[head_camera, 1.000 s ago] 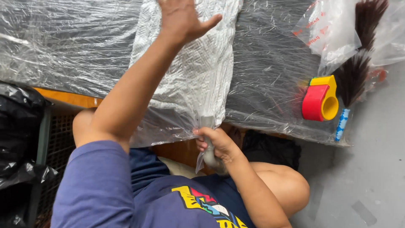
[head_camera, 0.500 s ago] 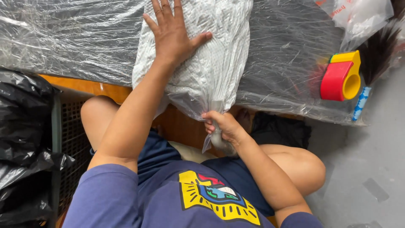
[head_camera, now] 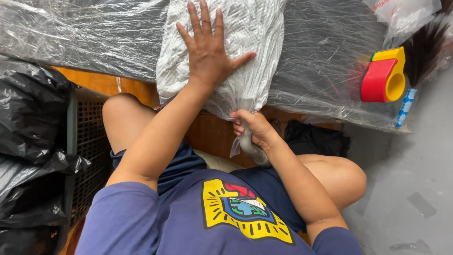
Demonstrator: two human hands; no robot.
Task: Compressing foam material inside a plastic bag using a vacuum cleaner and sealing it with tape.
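table (head_camera: 85, 33) under clear plastic sheet | black bags (head_camera: 28, 141) at left | white bagged bundle (head_camera: 250, 42) lies at table's near edge | left hand (head_camera: 207, 49) flat on it, fingers spread wide | right hand (head_camera: 252, 130) clenched round its twisted neck, apparently tight | red-yellow tape dispenser (head_camera: 384, 75) well right

One head-worn camera looked steeply down — close over the person's own lap and arms — facing the clear plastic-wrapped tabletop (head_camera: 94, 33) at the far edge.
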